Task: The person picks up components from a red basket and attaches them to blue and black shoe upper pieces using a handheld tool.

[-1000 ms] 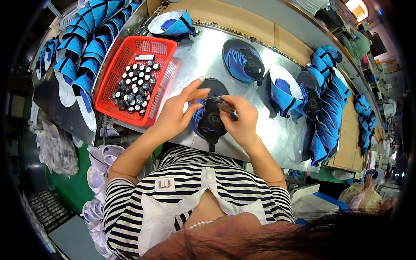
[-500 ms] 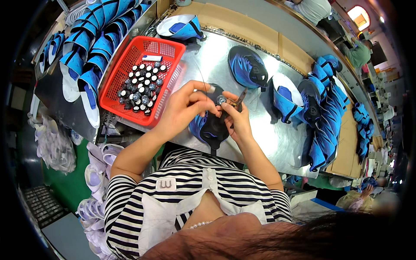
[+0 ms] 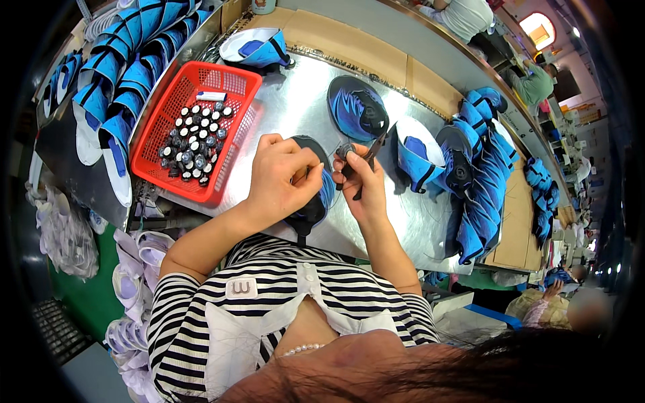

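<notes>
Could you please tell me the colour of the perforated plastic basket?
The perforated plastic basket is red, clearest in the head view.

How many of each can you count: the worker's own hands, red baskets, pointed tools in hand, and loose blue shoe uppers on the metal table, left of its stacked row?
Own hands (left hand, right hand): 2
Red basket: 1
Dark pointed tool: 1
Blue uppers (one partly hidden): 4
Total: 8
</notes>
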A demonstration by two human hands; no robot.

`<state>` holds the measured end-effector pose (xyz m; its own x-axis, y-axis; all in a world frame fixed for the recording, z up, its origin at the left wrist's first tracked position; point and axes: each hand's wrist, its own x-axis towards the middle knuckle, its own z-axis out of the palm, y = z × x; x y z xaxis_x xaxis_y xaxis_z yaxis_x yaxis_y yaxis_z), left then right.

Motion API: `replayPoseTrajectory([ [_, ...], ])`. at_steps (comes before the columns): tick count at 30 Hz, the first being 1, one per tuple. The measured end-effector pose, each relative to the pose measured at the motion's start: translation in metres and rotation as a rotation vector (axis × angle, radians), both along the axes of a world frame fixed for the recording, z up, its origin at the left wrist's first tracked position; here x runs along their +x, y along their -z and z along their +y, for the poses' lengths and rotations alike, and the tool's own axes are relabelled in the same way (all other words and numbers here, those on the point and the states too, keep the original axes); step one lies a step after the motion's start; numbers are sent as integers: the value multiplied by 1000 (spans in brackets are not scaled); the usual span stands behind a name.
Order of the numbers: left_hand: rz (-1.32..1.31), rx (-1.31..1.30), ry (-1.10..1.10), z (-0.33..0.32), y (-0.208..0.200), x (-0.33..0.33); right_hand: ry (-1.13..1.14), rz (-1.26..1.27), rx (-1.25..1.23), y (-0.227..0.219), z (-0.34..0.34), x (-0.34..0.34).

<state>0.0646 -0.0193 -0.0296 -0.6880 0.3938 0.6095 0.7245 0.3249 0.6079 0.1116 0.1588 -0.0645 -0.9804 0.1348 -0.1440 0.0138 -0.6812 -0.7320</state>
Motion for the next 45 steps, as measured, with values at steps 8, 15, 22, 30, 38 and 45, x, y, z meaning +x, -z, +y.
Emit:
replayPoseTrajectory([
  [8,-149,65,106,-5,6,5,-56,-17,-89,8,6,-4],
  [15,-389,140,118,-8,18,-2,-105,-32,-69,9,5,-4],
  [22,-380,196,133,-10,21,-1,-76,-70,-104,8,2,-5],
  [30,-340,179,140,-9,24,-4,-135,-106,-127,13,1,-7],
  [38,-235,-38,42,-9,21,-2,-80,-38,102,14,-6,-1],
  [45,23,-121,9,-6,21,2,-53,-40,138,2,-9,1],
])
